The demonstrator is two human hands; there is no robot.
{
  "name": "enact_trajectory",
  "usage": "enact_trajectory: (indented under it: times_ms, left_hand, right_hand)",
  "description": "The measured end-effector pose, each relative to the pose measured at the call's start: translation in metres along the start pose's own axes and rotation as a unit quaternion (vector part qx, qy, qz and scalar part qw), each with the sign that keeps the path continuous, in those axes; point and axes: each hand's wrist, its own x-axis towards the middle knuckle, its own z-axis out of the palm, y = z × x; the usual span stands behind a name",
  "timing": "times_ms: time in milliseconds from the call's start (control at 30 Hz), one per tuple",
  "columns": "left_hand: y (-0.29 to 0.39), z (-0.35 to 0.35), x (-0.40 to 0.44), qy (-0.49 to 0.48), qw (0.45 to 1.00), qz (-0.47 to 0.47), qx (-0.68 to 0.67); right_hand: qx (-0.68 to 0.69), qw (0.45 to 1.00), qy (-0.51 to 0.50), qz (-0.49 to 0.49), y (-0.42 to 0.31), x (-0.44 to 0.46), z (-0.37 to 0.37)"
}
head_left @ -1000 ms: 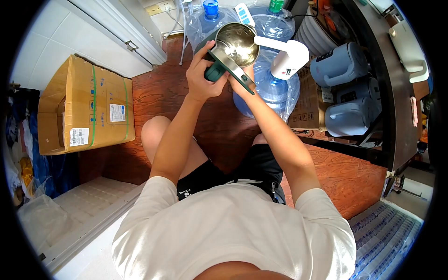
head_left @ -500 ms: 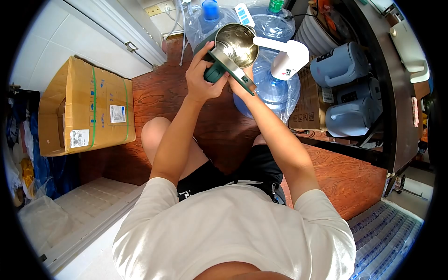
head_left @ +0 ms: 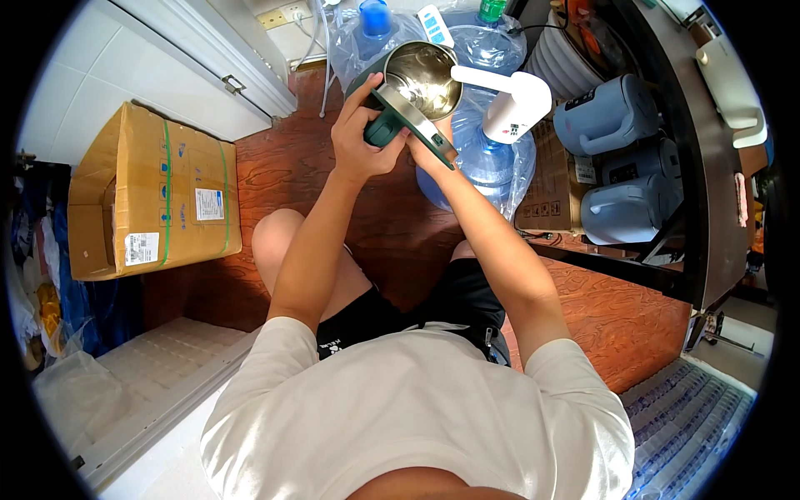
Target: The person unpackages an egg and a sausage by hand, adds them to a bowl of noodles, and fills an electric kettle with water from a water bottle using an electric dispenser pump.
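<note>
A dark green electric kettle [head_left: 421, 79] with a shiny steel inside is tilted, its lid [head_left: 414, 129] swung open towards me. My left hand [head_left: 358, 137] is closed around its handle side. Against the lower body of the kettle is my right hand [head_left: 440, 142], its fingers mostly hidden behind the lid. The spout of a white water pump [head_left: 521, 104] reaches to the kettle's open mouth. That pump stands on top of a clear blue water jug [head_left: 487, 171]. Bright glints show inside the kettle; I cannot tell how much water is there.
More water jugs in plastic [head_left: 483, 46] stand behind, one with a blue cap [head_left: 376, 18]. A cardboard box [head_left: 179, 196] is on the left. At right, a dark shelf [head_left: 717, 208] holds blue-grey kettles [head_left: 608, 117]. Packed bottles [head_left: 687, 425] lie at lower right.
</note>
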Motion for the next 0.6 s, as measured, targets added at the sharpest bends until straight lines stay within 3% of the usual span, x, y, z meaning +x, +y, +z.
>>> enact_trajectory:
  times_ms: [133,167,233,300,333,400,600]
  left_hand:
    - [0.002,0.001,0.001,0.003,1.000,0.005,0.003]
    - [0.002,0.001,0.001,0.003,1.000,0.005,0.004]
    - [0.002,0.001,0.001,0.002,1.000,0.003,-0.001]
    - [0.002,0.001,0.001,0.003,1.000,0.002,-0.002]
    - [0.002,0.001,0.001,0.003,1.000,0.001,-0.003]
    - [0.002,0.002,0.000,0.008,1.000,0.001,-0.010]
    - [0.003,0.002,-0.001,0.013,1.000,-0.003,-0.021]
  right_hand:
    - [0.017,1.000,-0.002,-0.005,0.006,0.004,0.000]
    - [0.183,0.983,-0.008,0.015,0.009,0.007,0.002]
    - [0.343,0.939,-0.014,0.034,0.010,0.007,0.004]
    - [0.146,0.989,0.009,-0.008,0.007,0.004,0.004]
    - [0.145,0.989,0.009,-0.009,0.007,0.003,0.003]
    - [0.010,1.000,0.006,-0.028,0.007,0.001,0.000]
    - [0.019,0.999,0.013,0.034,0.002,0.000,-0.001]
